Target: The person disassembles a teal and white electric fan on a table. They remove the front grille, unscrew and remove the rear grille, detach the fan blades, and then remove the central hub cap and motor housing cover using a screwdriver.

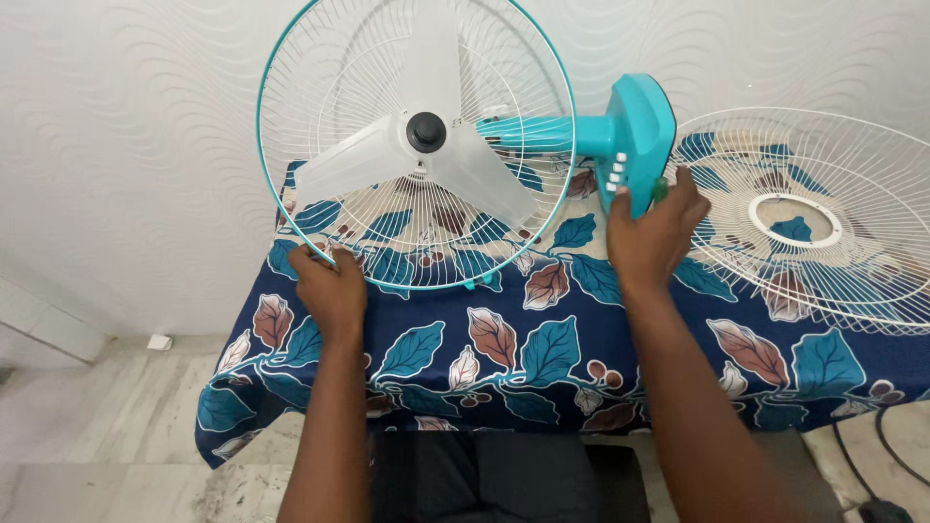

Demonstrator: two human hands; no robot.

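head-worn view, looking down, near table (542, 339)

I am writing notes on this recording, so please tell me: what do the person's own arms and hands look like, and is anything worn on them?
Both arms are bare as far as the picture shows: no sleeves, watch, bracelet or gloves. The left hand and the right hand show no rings that I can see. No markings are visible.

The fan guard (291, 87) in the upper middle of the frame is thin white wire with a smooth teal rim. The blades (426, 165) are see-through, shiny plastic. The fan base (635, 131) is glossy teal plastic. The loose grille (852, 174) at right is white wire. Soft printed cloth (523, 339) with leaves covers the worktop. The wall (116, 126) looks bumpy and matt.
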